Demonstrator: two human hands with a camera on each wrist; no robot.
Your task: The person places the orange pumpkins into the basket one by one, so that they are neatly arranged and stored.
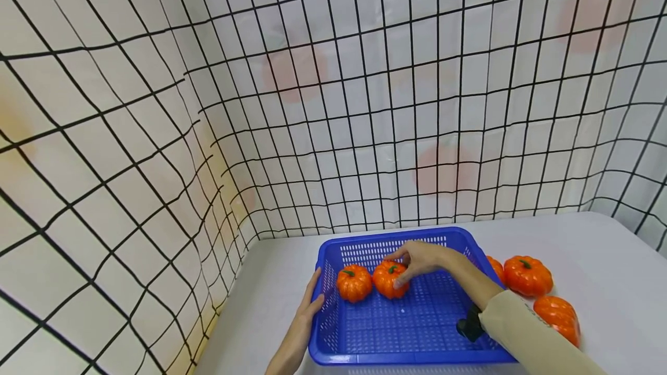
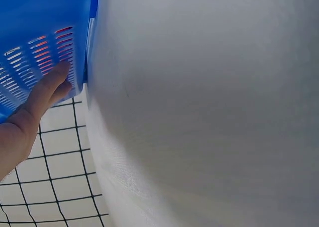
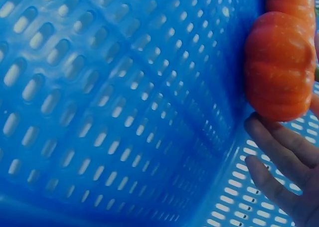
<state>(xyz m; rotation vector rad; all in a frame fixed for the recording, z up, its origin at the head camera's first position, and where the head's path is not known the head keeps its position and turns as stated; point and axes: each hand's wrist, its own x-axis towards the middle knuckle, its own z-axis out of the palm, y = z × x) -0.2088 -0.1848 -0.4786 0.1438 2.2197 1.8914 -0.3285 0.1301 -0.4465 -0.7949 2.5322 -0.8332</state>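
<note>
Three more orange pumpkins [image 1: 527, 275] lie on the white table [image 1: 599, 247] right of the blue basket [image 1: 403, 328], before a grid-patterned backdrop [image 1: 156, 103]. Inside the basket, the held pumpkin [image 1: 388, 278], ribbed and green-stemmed, sits just beside a second pumpkin [image 1: 354, 283]. The right hand [image 1: 419, 259] curls its fingers over it, seemingly gripping. The left hand [image 1: 311, 305] lies flat, fingers straight, against the basket's outer wall. Only the right wrist view shows fingertips [image 3: 271, 137] under the pumpkin.
</note>
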